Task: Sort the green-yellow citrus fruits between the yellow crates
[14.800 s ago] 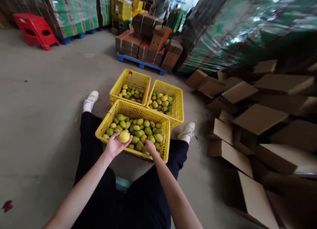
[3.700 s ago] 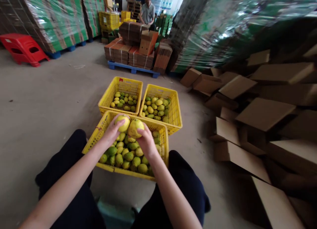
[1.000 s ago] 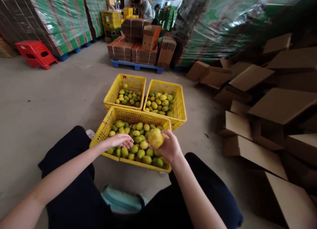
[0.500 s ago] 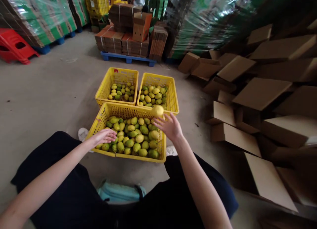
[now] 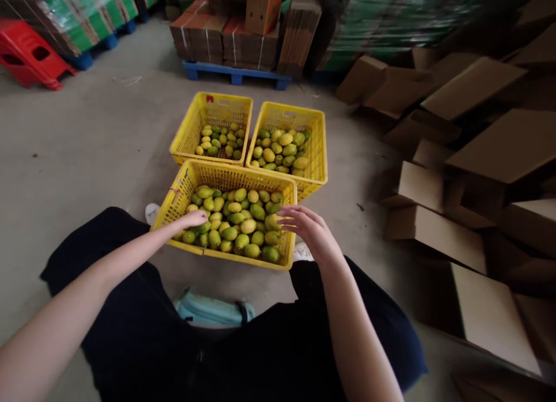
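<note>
Yellow and green lemons (image 5: 234,219) fill the near yellow crate (image 5: 221,258), which stands between my feet. My left hand (image 5: 194,218) is over the left side of this crate, its fingers curled down against the lemons. A green lemon (image 5: 202,227) shows just under it; whether the fingers grip one is hidden. My right hand (image 5: 306,223) hovers at the crate's right rim, fingers stretched and a little apart, with nothing in it. Behind stand two more yellow crates, the left one (image 5: 180,136) and the right one (image 5: 319,150), each partly filled with lemons.
Empty-looking cardboard boxes (image 5: 452,234) lie heaped on the right. Bundled flat cartons (image 5: 204,37) sit on a blue pallet (image 5: 237,75) at the back. A red stool (image 5: 35,51) stands far left. Below me is a light blue seat-like object (image 5: 212,309).
The yellow lemon in the air by my right hand is gone from there, and that hand has drawn back slightly. My left hand's fingers have curled in. The view has tilted down.
</note>
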A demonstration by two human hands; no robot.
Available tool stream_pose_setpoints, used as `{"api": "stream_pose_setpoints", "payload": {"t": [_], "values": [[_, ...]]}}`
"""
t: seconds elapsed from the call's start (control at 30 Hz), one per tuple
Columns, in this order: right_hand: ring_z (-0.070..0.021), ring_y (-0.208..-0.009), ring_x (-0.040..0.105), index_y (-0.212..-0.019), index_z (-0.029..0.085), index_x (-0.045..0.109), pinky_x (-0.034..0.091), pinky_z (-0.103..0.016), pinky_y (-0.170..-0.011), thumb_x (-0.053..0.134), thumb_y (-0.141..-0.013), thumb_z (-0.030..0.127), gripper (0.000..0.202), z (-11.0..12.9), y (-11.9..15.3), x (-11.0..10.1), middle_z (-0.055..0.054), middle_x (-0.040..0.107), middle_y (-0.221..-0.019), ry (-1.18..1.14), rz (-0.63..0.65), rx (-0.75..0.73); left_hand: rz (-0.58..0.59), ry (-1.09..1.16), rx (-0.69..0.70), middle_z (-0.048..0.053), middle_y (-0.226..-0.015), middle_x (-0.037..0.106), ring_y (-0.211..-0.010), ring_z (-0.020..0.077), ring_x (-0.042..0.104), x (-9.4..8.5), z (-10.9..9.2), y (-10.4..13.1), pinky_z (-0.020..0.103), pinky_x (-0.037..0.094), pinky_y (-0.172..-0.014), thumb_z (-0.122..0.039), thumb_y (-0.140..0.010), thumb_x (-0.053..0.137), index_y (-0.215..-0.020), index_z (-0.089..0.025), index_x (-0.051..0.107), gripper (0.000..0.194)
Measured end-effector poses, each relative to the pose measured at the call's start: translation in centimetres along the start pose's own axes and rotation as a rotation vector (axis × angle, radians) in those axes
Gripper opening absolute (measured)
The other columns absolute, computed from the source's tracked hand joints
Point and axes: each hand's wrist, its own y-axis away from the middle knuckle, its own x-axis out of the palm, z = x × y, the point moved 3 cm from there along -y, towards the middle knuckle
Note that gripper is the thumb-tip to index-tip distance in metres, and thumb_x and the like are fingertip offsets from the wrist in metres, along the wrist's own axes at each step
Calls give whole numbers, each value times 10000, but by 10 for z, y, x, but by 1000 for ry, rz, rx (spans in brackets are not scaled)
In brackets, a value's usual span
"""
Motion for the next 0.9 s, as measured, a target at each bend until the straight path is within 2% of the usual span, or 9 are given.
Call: {"api": "stream_pose_setpoints", "payload": {"t": [0.13, 0.2, 0.27, 0.4, 0.53, 0.63, 0.7, 0.8, 0.9], "values": [[-153, -704, 705, -867, 147, 738, 547, -237, -651, 755, -758, 293, 183, -2, -1, -9, -67, 764, -850, -18, -88, -12, -102, -153, 29, 120, -977, 675, -1182, 366, 556, 12, -22, -40, 447, 452, -967, -325, -752, 716, -787, -177, 623, 179], [-151, -704, 691, -853, 150, 743, 535, -233, -643, 759, -752, 295, 177, -6, -2, -10, -63, 759, -845, 33, -115, -15, -145, -223, 56, 136, -1146, 635, -1237, 334, 526, 19, -33, -60, 451, 442, -1006, -333, -828, 683, -946, -145, 647, 225], [-147, -694, 670, -826, 162, 748, 522, -232, -639, 778, -731, 265, 143, -9, -2, -8, -49, 750, -818, 95, -125, -34, -174, -286, 70, 131, -1256, 594, -1200, 282, 557, 26, -42, -81, 461, 477, -988, -340, -898, 635, -1131, -137, 627, 309], [-178, -714, 652, -787, 212, 745, 518, -276, -659, 777, -727, 246, 76, -13, -1, -4, -27, 734, -782, 272, -130, -84, -167, -347, 49, 106, -1263, 601, -1068, 233, 625, 37, -48, -123, 447, 551, -891, -361, -937, 602, -1269, -160, 574, 389], [-212, -719, 658, -796, 237, 735, 519, -323, -687, 729, -770, 281, 51, -20, -4, 1, -39, 734, -787, 450, -103, -52, -139, -399, 0, 118, -1284, 591, -1112, 250, 608, 43, -38, -152, 468, 529, -926, -355, -929, 612, -1271, -156, 572, 398], [-224, -737, 660, -807, 238, 733, 517, -334, -703, 714, -780, 278, 52, -22, -9, 4, -47, 730, -796, 486, -94, -42, -135, -436, -13, 220, -1294, 589, -1324, 406, 458, 45, -30, -155, 543, 390, -1038, -295, -748, 790, -1265, -107, 544, 602], [-222, -730, 655, -808, 237, 731, 514, -330, -692, 713, -780, 279, 53, -22, -11, 6, -45, 725, -793, 483, -93, -46, -144, -457, -8, 271, -1269, 597, -1390, 481, 344, 43, -29, -150, 568, 297, -1076, -215, -610, 851, -1243, -108, 523, 722], [-216, -707, 655, -785, 235, 718, 506, -321, -664, 696, -788, 303, 72, -24, -14, 11, -34, 720, -760, 488, -76, -44, -169, -463, 29, 255, -1256, 605, -1361, 472, 384, 35, -33, -135, 552, 261, -1091, -167, -555, 839, -1205, -160, 506, 730], [-193, -641, 627, -753, 232, 712, 492, -299, -609, 708, -768, 312, 81, -33, -20, 19, -18, 709, -712, 458, -39, -31, -198, -437, 86, 234, -1215, 616, -1293, 457, 462, 19, -41, -114, 506, 303, -1067, -201, -536, 845, -1161, -169, 504, 713]]}}
